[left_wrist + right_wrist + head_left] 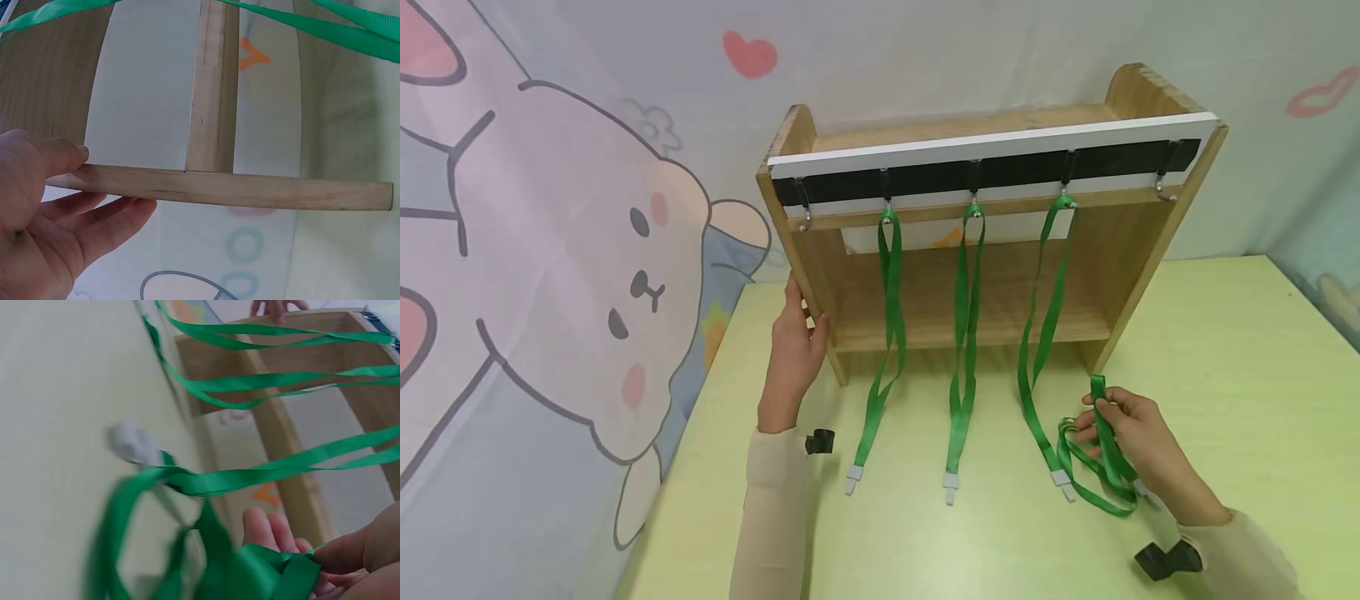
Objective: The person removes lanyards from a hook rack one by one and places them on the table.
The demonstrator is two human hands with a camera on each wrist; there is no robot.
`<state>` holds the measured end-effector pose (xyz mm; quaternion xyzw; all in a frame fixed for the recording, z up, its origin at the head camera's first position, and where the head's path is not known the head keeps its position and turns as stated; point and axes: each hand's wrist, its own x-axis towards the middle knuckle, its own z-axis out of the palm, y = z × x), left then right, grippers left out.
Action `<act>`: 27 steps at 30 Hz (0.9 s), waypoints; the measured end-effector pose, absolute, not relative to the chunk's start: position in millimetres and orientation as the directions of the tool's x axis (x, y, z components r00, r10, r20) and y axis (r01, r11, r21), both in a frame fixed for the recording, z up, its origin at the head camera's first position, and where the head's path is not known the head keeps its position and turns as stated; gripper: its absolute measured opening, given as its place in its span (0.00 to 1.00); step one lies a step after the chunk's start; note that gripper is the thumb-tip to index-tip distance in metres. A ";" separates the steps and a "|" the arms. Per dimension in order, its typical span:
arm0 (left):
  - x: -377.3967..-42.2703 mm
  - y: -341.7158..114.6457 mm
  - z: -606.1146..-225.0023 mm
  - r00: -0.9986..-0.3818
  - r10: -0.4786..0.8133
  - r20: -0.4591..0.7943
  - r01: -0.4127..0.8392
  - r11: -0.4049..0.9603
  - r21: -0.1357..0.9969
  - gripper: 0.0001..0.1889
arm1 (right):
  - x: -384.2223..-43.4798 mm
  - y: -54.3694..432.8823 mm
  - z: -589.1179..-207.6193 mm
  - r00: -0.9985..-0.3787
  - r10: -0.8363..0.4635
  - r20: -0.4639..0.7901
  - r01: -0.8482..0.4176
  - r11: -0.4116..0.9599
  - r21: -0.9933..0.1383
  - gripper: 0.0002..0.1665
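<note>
My left hand [796, 354] grips the left side panel of a wooden shelf rack [966, 296], thumb on one face and fingers on the other, as the left wrist view [219, 186] also shows along the panel's edge. At the rack's front right, my right hand [1138, 437] pinches a green lanyard [1107, 442] between thumb and fingers. Its loose loops dangle below the hand, partly behind it. Three more green lanyards hang from hooks: a left one [891, 308], a middle one [961, 375] and a right one [1051, 321]. Close beside the held lanyard is the right one's pale clip [1063, 483].
A black strip [928, 177] on a white board carries several metal hooks. The far left hook [806, 218] and far right hook [1163, 190] bear no lanyard. The rack stands on a pale yellow-green table [1240, 358] before a cartoon-printed cloth [850, 67].
</note>
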<state>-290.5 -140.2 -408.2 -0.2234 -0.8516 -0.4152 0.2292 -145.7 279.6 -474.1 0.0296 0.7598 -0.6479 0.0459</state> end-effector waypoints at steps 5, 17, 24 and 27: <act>-291.5 -139.9 -405.2 -0.788 0.195 0.584 0.578 0.562 0.592 0.38 | -141.0 272.7 -483.3 -0.989 0.008 -0.150 0.149 0.216 -0.965 0.20; -291.6 -141.5 -402.7 -0.788 0.194 0.584 0.576 0.567 0.589 0.38 | -141.4 275.1 -485.2 -0.995 0.054 0.083 -0.015 0.746 -0.665 0.11; -289.2 -140.6 -405.1 -0.796 0.188 0.575 0.565 0.573 0.594 0.38 | -139.0 277.5 -479.6 -0.996 0.033 0.084 -0.027 0.782 -0.623 0.10; -288.4 -140.2 -406.0 -0.799 0.190 0.570 0.563 0.568 0.600 0.38 | -138.8 278.5 -471.5 -0.994 0.028 0.108 -0.044 0.788 -0.614 0.12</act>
